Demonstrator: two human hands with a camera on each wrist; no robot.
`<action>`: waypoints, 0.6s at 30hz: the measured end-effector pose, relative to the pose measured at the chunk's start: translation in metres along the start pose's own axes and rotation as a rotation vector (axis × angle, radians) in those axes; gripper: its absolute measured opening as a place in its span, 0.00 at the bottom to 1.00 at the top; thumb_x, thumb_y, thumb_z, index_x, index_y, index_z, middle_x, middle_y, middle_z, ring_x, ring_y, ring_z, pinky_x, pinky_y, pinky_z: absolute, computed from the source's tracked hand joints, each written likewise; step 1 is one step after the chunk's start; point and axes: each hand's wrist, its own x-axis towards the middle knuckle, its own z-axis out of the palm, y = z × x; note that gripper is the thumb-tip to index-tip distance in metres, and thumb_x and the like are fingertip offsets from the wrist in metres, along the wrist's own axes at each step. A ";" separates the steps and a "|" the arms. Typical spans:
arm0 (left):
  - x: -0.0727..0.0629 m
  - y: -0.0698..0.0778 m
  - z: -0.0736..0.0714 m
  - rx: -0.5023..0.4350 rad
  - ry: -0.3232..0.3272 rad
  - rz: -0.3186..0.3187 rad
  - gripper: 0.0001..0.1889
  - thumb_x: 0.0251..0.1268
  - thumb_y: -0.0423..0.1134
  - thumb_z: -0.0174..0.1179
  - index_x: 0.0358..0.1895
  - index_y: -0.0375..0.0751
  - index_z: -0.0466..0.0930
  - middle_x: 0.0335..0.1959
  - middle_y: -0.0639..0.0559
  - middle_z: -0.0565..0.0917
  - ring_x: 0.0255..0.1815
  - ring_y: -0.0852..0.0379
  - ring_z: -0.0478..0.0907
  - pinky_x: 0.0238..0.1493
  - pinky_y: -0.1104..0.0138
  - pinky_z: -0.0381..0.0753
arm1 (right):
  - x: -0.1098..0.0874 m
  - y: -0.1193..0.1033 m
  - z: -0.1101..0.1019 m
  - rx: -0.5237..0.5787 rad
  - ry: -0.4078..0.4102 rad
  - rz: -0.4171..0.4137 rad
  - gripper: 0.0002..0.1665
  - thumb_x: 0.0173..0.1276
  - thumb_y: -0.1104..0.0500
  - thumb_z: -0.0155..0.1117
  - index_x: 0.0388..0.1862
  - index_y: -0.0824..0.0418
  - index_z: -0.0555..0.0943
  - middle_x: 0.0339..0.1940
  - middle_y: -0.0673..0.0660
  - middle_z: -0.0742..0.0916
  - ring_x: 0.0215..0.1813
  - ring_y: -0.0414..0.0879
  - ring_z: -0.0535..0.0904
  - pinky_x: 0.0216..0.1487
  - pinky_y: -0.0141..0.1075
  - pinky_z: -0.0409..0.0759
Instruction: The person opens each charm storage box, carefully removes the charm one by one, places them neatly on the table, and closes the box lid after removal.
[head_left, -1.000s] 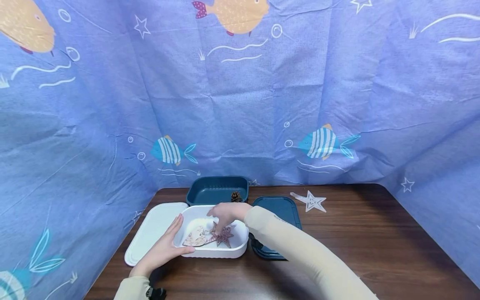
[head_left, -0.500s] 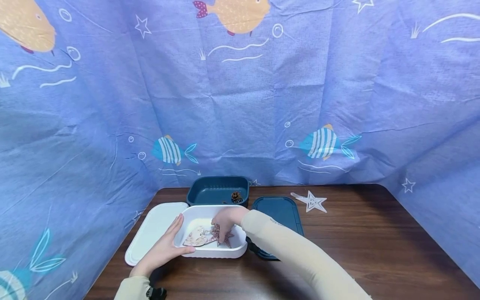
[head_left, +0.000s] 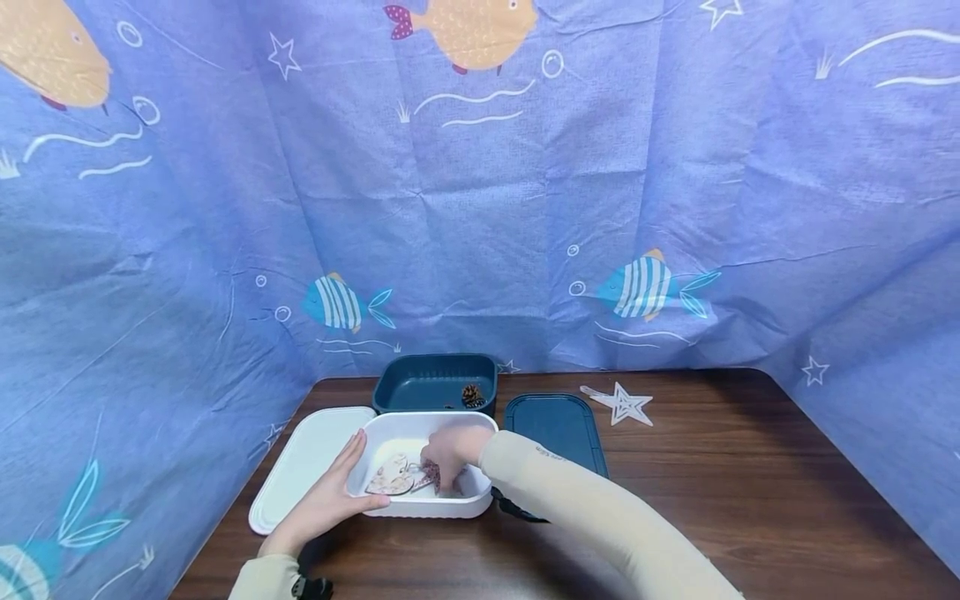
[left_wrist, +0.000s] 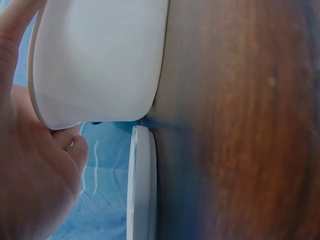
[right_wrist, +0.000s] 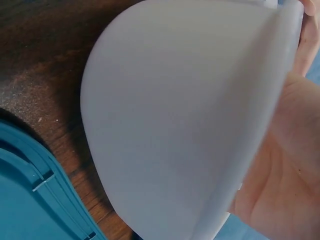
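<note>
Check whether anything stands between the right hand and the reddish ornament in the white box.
Nothing visible does: the right hand is inside the white box, down at the reddish ornament. The pale ornament lies beside it.

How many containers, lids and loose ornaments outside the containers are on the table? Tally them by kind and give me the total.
Containers: 2 (white container, dark blue container)
Lids: 2 (white lid, dark blue lid)
Loose ornaments outside the containers: 1 (white star)
Total: 5
</note>
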 end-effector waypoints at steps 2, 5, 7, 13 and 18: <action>0.000 0.000 0.000 0.003 0.001 -0.001 0.63 0.54 0.58 0.75 0.81 0.34 0.41 0.82 0.37 0.42 0.82 0.37 0.37 0.76 0.39 0.44 | 0.000 -0.001 0.001 -0.010 0.005 0.002 0.31 0.57 0.44 0.79 0.60 0.43 0.82 0.40 0.43 0.79 0.41 0.38 0.72 0.52 0.32 0.74; -0.001 0.000 0.000 0.005 0.000 -0.004 0.63 0.54 0.58 0.74 0.81 0.34 0.41 0.83 0.37 0.41 0.82 0.37 0.37 0.75 0.39 0.44 | 0.001 -0.001 0.003 -0.012 0.015 0.001 0.30 0.56 0.44 0.80 0.58 0.44 0.82 0.41 0.44 0.79 0.41 0.38 0.72 0.53 0.32 0.74; -0.001 0.000 0.000 0.005 -0.002 -0.008 0.63 0.53 0.59 0.74 0.81 0.34 0.41 0.83 0.37 0.41 0.82 0.37 0.37 0.75 0.38 0.44 | 0.001 -0.001 0.004 -0.004 0.017 -0.004 0.30 0.56 0.45 0.80 0.58 0.44 0.82 0.41 0.44 0.79 0.41 0.38 0.72 0.52 0.32 0.73; 0.000 -0.001 0.000 0.002 -0.005 -0.010 0.63 0.54 0.58 0.74 0.81 0.35 0.41 0.83 0.37 0.41 0.82 0.37 0.36 0.75 0.38 0.44 | 0.001 0.004 0.006 0.009 0.036 -0.034 0.31 0.56 0.45 0.81 0.59 0.44 0.83 0.40 0.43 0.80 0.40 0.37 0.73 0.48 0.30 0.74; 0.001 -0.002 0.000 0.001 -0.001 -0.004 0.63 0.54 0.58 0.75 0.81 0.35 0.41 0.82 0.37 0.41 0.82 0.37 0.37 0.75 0.38 0.44 | 0.002 0.008 0.007 0.047 0.051 -0.056 0.30 0.56 0.47 0.81 0.59 0.45 0.83 0.39 0.42 0.80 0.38 0.36 0.73 0.45 0.28 0.73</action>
